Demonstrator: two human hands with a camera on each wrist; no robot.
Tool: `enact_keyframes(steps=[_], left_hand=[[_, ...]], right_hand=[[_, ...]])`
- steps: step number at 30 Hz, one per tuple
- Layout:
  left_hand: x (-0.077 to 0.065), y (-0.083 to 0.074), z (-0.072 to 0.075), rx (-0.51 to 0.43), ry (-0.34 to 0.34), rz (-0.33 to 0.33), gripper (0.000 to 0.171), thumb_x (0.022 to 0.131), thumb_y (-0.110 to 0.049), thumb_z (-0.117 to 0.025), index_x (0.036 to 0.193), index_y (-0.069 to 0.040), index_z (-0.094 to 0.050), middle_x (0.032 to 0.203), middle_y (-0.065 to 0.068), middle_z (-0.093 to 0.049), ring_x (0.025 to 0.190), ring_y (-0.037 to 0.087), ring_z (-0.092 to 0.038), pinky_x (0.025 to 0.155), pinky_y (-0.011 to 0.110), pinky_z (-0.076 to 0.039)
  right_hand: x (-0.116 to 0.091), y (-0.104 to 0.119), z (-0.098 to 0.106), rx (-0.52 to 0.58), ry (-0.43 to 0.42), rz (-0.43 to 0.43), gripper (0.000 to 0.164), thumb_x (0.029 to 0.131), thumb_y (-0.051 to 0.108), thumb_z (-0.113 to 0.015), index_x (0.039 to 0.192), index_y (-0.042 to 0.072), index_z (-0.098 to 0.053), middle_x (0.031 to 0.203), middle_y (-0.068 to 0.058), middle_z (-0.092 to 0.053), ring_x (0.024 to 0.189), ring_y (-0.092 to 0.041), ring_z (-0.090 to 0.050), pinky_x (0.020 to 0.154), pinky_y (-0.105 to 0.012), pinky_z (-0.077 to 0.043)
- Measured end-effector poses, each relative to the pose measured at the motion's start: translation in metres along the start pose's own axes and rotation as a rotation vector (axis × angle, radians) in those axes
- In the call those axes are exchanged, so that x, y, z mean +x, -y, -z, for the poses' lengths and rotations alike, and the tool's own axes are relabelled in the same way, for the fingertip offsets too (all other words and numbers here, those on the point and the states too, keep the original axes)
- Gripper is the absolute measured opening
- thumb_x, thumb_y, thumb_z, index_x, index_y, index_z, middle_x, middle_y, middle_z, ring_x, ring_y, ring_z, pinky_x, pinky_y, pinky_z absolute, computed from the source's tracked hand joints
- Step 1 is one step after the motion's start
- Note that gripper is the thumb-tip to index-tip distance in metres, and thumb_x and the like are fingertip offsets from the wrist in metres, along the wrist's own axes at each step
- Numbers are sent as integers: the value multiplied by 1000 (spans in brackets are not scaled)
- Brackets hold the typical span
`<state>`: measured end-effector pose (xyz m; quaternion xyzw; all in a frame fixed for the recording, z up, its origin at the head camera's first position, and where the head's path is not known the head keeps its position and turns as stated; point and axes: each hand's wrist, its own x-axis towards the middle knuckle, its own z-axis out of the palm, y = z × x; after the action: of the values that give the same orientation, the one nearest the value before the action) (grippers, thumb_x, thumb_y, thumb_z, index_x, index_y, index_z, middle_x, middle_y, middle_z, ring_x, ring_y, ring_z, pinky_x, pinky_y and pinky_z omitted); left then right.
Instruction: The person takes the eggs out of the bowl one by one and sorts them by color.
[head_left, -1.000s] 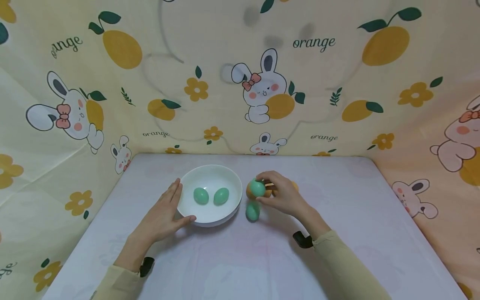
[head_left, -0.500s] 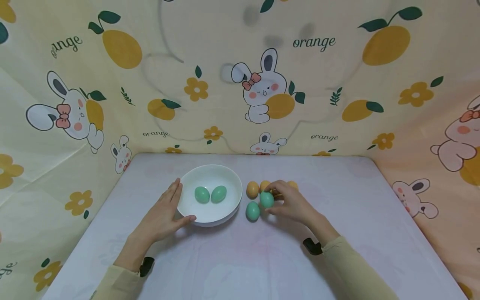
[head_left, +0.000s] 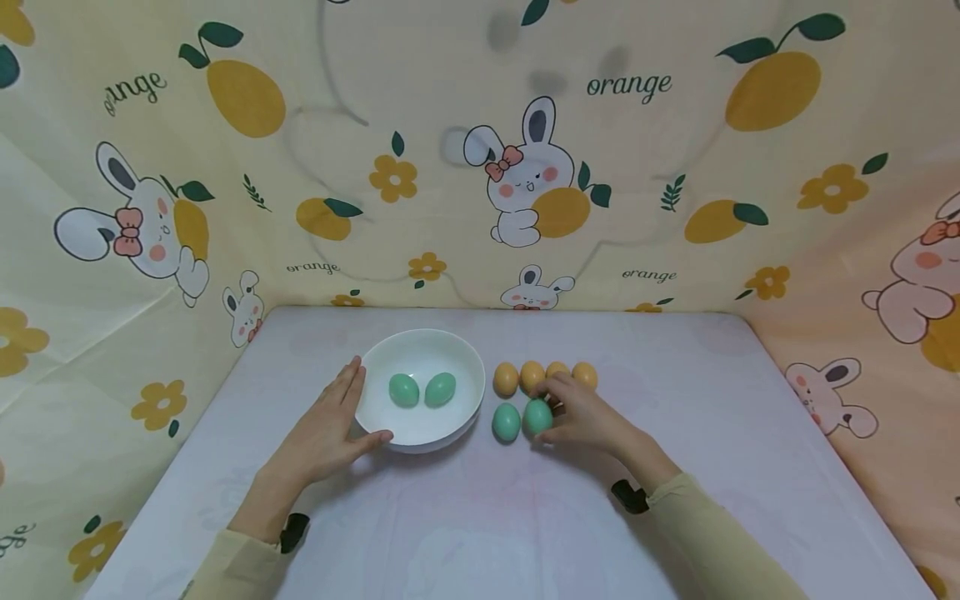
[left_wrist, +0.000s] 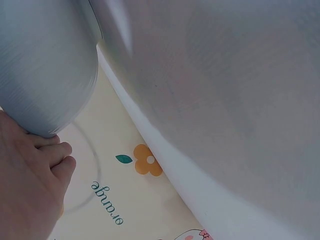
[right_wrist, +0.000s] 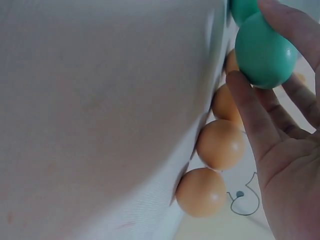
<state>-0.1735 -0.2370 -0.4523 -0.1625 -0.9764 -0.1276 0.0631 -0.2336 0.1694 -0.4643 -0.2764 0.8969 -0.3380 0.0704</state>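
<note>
A white bowl (head_left: 420, 435) stands left of centre in the head view, with two green eggs (head_left: 403, 390) lying inside. My left hand (head_left: 318, 437) rests against its left side, fingers straight and thumb spread along the near rim. In the left wrist view, those fingertips (left_wrist: 62, 150) touch the bowl's outer wall (left_wrist: 45, 70). My right hand (head_left: 581, 414) pinches a green egg (head_left: 537, 417) between thumb and fingers, low at the table. Just left of it sits another green egg (head_left: 506, 423). The right wrist view shows the held egg (right_wrist: 265, 50) between thumb and fingertips.
Behind the right hand, several orange-yellow eggs (head_left: 506, 379) stand in a row on the white-covered table (head_left: 465, 525), one partly hidden by the fingers. A cloth printed with rabbits and oranges (head_left: 645, 167) rises behind the table and along both sides.
My right hand has carried the green egg rightward and down, from above the other green egg to a spot beside it. The two eggs in the bowl shifted slightly. My left hand stayed put.
</note>
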Motion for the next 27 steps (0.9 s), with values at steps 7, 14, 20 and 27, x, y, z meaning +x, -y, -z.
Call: enact_keyframes(steps=[7,14,20,27], left_hand=[[-1,0,-1,0,-2,2,107,82,-68,-54,150,2,-11,159,12,-2,145,32,-11,114,50,-23],[0,2,-2,1,-13,-6,108,81,-72,-50,150,1,-12,159,12,-2,145,30,-10,114,48,-23],[0,3,-2,3,-13,-7,108,81,-74,-49,150,1,-11,159,12,-2,145,30,-10,114,48,-24],[0,2,-1,6,-5,-7,108,81,-73,-49,150,1,-11,159,12,-2,145,30,-10,114,49,-23]], right_hand=[[2,-3,-4,-67,26,-10,59,61,31,-90,111,22,-60,108,7,-50,95,-11,-54,83,-29,-51],[3,-3,-5,-77,30,-8,60,61,34,-90,112,22,-59,108,7,-50,95,-12,-54,83,-29,-49],[4,-4,-6,-71,23,-15,62,61,36,-90,112,23,-58,107,9,-50,93,-9,-54,83,-29,-50],[5,-8,-8,-88,18,2,63,60,42,-88,113,22,-59,108,9,-50,92,-9,-54,81,-30,-50]])
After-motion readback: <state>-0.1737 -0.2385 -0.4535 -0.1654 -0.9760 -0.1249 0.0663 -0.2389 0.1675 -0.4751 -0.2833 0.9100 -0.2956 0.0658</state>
